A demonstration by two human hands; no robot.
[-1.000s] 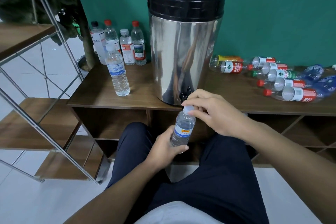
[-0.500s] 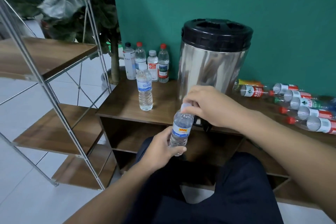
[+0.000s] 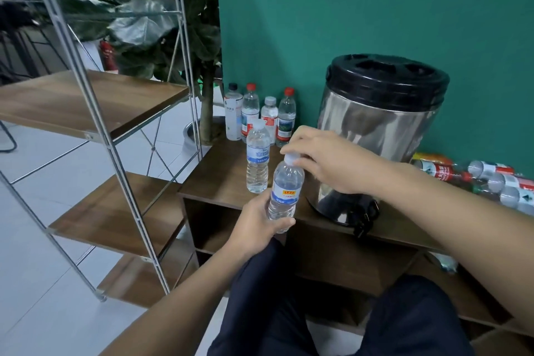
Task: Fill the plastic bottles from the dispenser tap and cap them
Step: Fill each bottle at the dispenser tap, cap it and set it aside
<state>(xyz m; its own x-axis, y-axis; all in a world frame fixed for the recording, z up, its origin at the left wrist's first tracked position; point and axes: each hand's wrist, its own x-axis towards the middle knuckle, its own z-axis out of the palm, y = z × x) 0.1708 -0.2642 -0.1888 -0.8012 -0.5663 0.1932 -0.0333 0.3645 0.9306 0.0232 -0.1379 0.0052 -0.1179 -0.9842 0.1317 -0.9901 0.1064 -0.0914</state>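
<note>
**Cap going on a filled bottle**

Nearest, over the person's lap, the left hand (image 3: 257,222) grips the lower body of a bottle (image 3: 284,192), fingers (image 3: 284,222) curled round it, holding it tilted slightly in front of the tabletop (image 3: 225,182). That low grip seems meant to steady the bottle while leaving its neck free. The right hand (image 3: 326,160) comes in from above, fingertips pinched together on the white cap (image 3: 289,158), apparently to screw it tight. The bottle looks nearly full.

Just beyond, a capped bottle (image 3: 257,160) stands alone on the tabletop, probably already done. Behind it four more upright bottles (image 3: 261,114) cluster against the wall. The dispenser (image 3: 378,136) stands to the right, its tap (image 3: 365,224) overhanging the edge so a bottle fits beneath. Farther right lie bottles (image 3: 474,179) on their sides, likely awaiting filling.
</note>
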